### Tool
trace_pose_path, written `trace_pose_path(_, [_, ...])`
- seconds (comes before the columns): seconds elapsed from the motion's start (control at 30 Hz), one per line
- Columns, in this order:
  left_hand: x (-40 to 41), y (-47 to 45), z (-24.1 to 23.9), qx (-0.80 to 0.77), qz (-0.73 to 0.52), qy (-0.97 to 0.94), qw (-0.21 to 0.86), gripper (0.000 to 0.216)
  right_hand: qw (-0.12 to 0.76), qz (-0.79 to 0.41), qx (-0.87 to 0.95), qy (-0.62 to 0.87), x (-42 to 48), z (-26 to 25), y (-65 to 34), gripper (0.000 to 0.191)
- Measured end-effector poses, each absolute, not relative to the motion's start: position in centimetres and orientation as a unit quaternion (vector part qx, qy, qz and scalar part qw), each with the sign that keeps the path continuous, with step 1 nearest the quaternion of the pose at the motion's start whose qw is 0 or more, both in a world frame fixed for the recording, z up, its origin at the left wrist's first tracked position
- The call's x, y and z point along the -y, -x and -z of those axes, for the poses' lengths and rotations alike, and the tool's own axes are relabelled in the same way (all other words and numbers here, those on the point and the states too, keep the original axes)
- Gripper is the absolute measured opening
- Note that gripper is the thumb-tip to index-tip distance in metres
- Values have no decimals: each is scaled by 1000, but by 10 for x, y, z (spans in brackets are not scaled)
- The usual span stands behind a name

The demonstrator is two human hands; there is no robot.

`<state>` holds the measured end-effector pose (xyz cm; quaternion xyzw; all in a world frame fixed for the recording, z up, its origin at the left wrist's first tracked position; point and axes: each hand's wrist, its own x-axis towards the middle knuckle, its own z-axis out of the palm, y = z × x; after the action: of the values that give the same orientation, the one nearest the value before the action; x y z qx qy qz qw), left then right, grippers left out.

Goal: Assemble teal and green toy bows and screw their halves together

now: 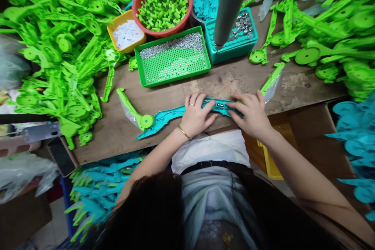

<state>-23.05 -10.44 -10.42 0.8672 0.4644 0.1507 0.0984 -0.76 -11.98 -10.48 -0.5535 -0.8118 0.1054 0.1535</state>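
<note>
A long teal plastic toy part lies along the front edge of the wooden table, with a green round piece at its left end. My left hand presses on the part's middle, fingers curled over it. My right hand rests on its right section, fingers pinching near a small metal piece. A green blade-shaped piece lies just beyond my right hand.
Heaps of green plastic parts fill the left, and more green parts the right. A green tray of small screws, a red bowl of green pieces, a yellow tub, a teal tray and a grey pole stand behind. A phone lies at the left edge.
</note>
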Motion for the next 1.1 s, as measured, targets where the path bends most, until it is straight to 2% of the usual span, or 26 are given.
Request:
trace_pose_path(0.13, [104, 230, 105, -466, -147, -867, 95, 45, 144, -110, 807, 562, 119, 106, 9, 21])
trace_pose_path(0.4, [107, 230, 109, -478, -141, -863, 84, 40, 99, -74, 819, 560, 114, 102, 13, 21])
trace_pose_path(0.73, [107, 227, 105, -512, -110, -845, 110, 44, 122, -104, 790, 591, 116, 105, 10, 17])
trace_pose_path(0.9, [103, 223, 98, -477, -111, -865, 108, 45, 130, -75, 809, 568, 117, 103, 10, 23])
trace_pose_path(1.1, [94, 210, 95, -415, -100, -895, 130, 40, 114, -77, 819, 557, 111, 99, 15, 20])
